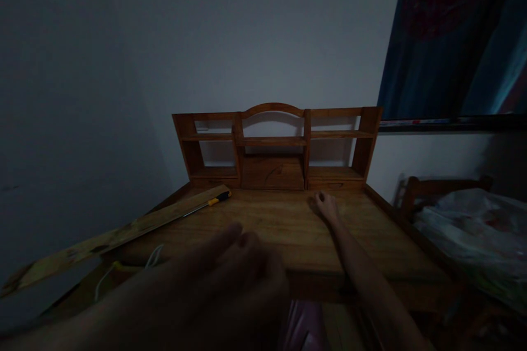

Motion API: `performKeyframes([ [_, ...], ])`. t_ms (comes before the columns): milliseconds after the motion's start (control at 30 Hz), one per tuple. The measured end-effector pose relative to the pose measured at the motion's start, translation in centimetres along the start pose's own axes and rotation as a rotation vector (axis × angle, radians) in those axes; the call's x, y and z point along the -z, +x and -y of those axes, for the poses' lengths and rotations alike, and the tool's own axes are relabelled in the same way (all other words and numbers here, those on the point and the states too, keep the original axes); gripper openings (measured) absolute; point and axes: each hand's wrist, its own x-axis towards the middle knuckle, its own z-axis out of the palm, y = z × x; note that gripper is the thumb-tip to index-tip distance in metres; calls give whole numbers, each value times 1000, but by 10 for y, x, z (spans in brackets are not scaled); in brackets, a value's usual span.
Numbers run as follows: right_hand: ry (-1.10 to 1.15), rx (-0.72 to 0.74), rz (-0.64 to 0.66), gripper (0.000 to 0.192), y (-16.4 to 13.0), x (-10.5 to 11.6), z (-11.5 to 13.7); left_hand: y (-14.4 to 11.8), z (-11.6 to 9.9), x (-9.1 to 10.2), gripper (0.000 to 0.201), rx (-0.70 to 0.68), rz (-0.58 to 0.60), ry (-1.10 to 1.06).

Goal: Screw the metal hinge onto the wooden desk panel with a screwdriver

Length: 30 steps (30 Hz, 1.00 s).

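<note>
Though apart, curled hands [247,277] [326,206], grip unclear, at a desk [272,216] with plank [123,234] and screwdriver [213,202] at its left, shelf unit [272,141] behind.

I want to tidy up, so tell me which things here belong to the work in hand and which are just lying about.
Probably in use:
wooden desk, right hand at its top, left hand blurred in front
shelf unit, near the right hand

Probably lying about, untouched:
screwdriver
long plank alongside it
plastic bag, right of the desk
</note>
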Motion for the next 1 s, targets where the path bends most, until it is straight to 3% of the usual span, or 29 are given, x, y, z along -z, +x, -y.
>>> performKeyframes([
  [100, -17, -19, 2, 34, 2, -2, -4, 29, 9, -28, 16, -91, 77, 10],
  [267, -43, -53, 14, 31, 4, -5, -9, 40, -6, -94, 10, 89, 221, -211],
  [333, -51, -66, 17, 31, 5, -6, -10, 43, -14, -118, 12, 133, 224, -280],
  [567, -47, -173, 52, 32, 10, -8, -15, 71, -29, -194, 17, 142, 263, -342],
  [667, -14, -208, 68, 32, 12, -8, -17, 73, -30, -217, 16, 106, 265, -351],
  [800, 37, -227, 74, 32, 11, -7, -16, 66, -24, -232, 17, 76, 280, -366],
  [1000, 90, -214, 47, 37, 9, -2, -12, 60, 4, -267, 16, 55, 280, -360],
])
